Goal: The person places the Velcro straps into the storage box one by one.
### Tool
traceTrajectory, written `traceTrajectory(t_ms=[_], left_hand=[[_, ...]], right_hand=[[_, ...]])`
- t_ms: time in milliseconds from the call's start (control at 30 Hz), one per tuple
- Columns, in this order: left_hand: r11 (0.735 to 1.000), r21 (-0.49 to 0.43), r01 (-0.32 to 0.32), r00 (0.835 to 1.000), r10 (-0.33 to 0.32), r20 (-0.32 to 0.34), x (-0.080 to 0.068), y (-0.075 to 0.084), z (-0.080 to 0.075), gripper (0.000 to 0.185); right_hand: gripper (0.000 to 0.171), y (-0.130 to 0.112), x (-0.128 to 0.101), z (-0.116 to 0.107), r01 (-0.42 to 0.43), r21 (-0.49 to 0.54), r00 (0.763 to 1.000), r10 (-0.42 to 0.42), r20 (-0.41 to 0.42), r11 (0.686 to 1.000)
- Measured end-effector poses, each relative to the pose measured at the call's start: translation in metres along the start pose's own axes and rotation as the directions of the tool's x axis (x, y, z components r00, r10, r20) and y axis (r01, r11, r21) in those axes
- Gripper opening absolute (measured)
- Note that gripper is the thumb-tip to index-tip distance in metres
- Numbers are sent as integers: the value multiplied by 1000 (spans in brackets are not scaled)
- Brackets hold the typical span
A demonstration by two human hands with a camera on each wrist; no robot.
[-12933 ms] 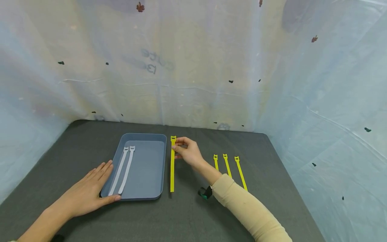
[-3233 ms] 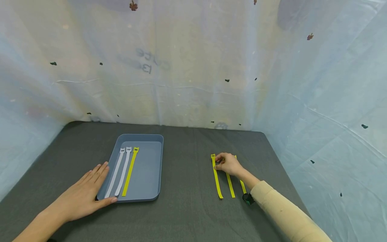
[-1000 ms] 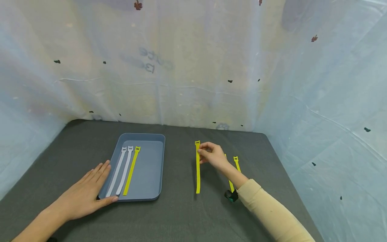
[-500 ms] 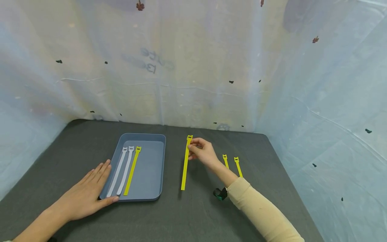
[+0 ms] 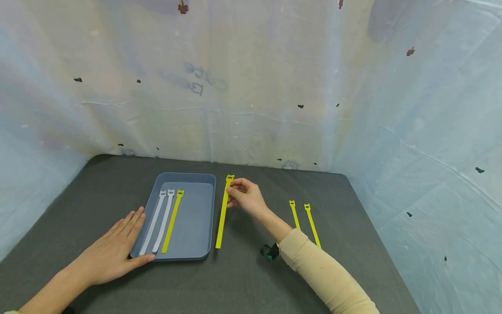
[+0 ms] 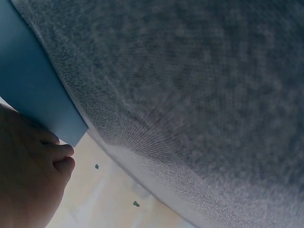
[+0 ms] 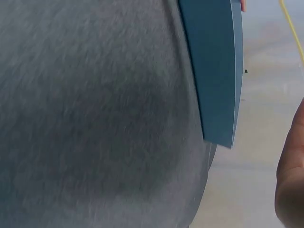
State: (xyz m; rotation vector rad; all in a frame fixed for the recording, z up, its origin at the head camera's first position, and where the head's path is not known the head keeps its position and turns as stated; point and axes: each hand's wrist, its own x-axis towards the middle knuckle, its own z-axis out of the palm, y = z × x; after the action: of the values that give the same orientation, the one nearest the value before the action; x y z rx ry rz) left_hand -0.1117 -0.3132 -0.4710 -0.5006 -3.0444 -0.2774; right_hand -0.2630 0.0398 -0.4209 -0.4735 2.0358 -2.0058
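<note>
In the head view my right hand [image 5: 249, 198] pinches a yellow cable tie [image 5: 222, 218] near its slotted head. That tie hangs above the table, just right of the blue-grey tray [image 5: 200, 213], its lower end free. With straight fingers my left hand [image 5: 111, 253] rests against the tray's left edge, thumb at the near left corner. Inside the tray two white cable ties [image 5: 153, 222] [image 5: 164, 222] and one yellow cable tie [image 5: 172, 222] lie side by side. The right wrist view shows part of the held yellow tie [image 7: 292, 28] and the tray's side [image 7: 213, 71].
Two more yellow cable ties [image 5: 294, 213] [image 5: 311, 224] lie on the dark grey table [image 5: 243, 279] at the right, partly hidden by the right forearm. A pale patterned sheet [image 5: 251, 87] hangs behind the table and along its sides.
One yellow tie has come to lie in the tray beside the white ones. My right hand has since taken another from the right and carried it left to the tray's side. The left hand stays.
</note>
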Motion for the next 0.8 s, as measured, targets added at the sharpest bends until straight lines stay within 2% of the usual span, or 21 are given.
traceTrajectory(t_ms=[333,800], left_hand=[[1000,3,-7,1000,7,-7,0,0,0,112],[1000,-9,11,1000,-11,21,1,1,-1,114]], right_hand=[[21,4,5,25,1,28,1000,-1,8,1000],[20,12,15,56,10,53,1000,-11,23,999]])
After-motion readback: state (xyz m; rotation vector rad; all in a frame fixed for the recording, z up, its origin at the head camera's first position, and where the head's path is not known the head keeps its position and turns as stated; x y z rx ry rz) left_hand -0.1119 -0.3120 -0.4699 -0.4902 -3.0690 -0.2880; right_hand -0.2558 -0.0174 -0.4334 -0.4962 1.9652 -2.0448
